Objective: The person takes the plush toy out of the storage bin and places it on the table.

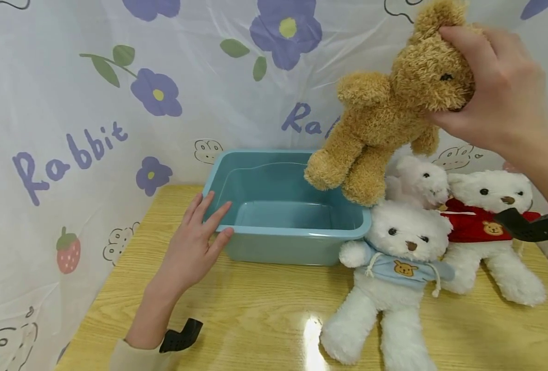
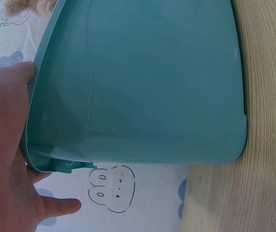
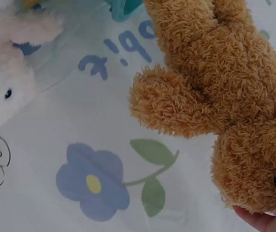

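My right hand (image 1: pixel 505 82) grips a golden-brown teddy bear (image 1: pixel 376 118) by its head, holding it in the air over the right side of a blue-green plastic tub (image 1: pixel 292 247). The bear's body and legs slant down to the left; in the right wrist view its curly fur (image 3: pixel 234 67) fills the right side. On the tub's near left corner rests my left hand (image 1: pixel 192 247), fingers spread and fairly straight across the rim. The left wrist view has the thumb (image 2: pixel 24 72) touching the tub's rim. No toys show in the visible part of the tub's inside.
A white bear in a light blue hoodie (image 1: pixel 405 273) leans by the tub's right corner. Behind it are a pale pink plush (image 1: pixel 417 180) and a white bear in a red hoodie (image 1: pixel 478 226). A patterned cloth (image 1: pixel 93 103) hangs behind the wooden table (image 1: pixel 255 314).
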`<state>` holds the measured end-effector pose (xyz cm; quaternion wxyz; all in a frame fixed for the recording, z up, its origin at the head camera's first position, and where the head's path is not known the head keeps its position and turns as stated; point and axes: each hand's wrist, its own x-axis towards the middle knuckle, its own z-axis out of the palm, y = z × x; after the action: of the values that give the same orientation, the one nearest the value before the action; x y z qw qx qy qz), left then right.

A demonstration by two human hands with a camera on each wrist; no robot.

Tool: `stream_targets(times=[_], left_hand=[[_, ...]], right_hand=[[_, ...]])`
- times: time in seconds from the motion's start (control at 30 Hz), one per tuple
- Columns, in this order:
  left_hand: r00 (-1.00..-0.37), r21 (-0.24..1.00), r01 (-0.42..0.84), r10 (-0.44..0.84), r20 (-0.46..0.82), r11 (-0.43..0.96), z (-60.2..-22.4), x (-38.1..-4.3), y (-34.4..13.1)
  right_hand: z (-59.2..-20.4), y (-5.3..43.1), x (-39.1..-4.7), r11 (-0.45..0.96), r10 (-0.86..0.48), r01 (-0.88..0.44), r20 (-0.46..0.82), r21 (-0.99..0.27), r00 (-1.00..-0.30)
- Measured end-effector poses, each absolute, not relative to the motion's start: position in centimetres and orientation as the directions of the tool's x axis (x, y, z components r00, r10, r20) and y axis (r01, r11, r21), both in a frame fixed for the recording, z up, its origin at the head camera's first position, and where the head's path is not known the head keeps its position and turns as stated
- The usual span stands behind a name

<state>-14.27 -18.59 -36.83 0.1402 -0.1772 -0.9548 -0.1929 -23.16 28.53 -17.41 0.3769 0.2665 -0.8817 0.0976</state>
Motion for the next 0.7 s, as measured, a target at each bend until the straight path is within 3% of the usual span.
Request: stream_targets(times=[0.23,0.47,0.7], left_hand=[[-0.900,0.325,0.387,0.277,0.335,0.863,-36.8,-14.3,-18.8],[-0.901,0.323,0.383,0.273,0.337,0.865,-36.9,-14.3,-19.1],[-0.901,0.320,0.387,0.280,0.332,0.865,-37.0,-14.4,-19.0]], right_hand=[[-17.0,30.8,-22.6,0.862,-0.355,-0.507,0.716,0.003,-0.600],[-17.5,32.9,-22.7,0.827,-0.371,-0.562,0.752,0.002,-0.545],[-18.1,34.9,-22.1,0.838,-0.385,-0.545,0.734,0.025,-0.559]])
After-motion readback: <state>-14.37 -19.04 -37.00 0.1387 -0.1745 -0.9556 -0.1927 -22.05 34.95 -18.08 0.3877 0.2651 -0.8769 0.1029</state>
